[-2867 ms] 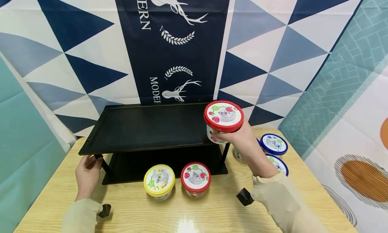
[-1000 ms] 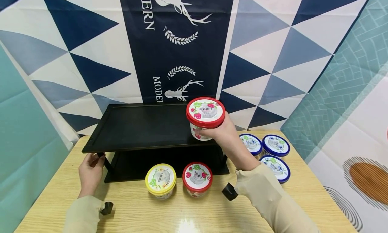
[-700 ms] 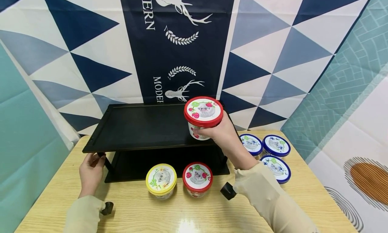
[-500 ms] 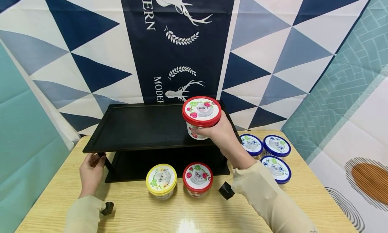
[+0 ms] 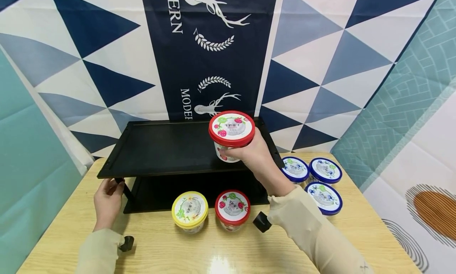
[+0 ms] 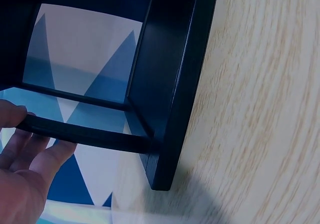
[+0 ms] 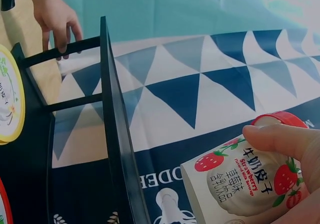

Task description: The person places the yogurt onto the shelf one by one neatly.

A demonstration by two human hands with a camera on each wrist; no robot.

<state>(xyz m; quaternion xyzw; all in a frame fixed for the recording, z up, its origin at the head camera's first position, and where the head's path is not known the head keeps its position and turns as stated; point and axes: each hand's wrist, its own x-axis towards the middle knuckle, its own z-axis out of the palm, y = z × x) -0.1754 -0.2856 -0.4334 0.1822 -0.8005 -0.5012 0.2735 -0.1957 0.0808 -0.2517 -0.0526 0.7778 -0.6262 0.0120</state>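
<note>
The right hand (image 5: 255, 153) grasps a round white tub with a red lid (image 5: 231, 126) above the right part of the black rectangular two-tier shelf (image 5: 167, 147); the left hand (image 5: 107, 202) grips its near left post (image 6: 102, 137)

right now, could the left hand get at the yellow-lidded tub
Probably yes, if it lets go first: the left hand grips a post of the black shelf, but the yellow-lidded tub stands to its right, in front of the shelf, with nothing visibly standing between them.
</note>
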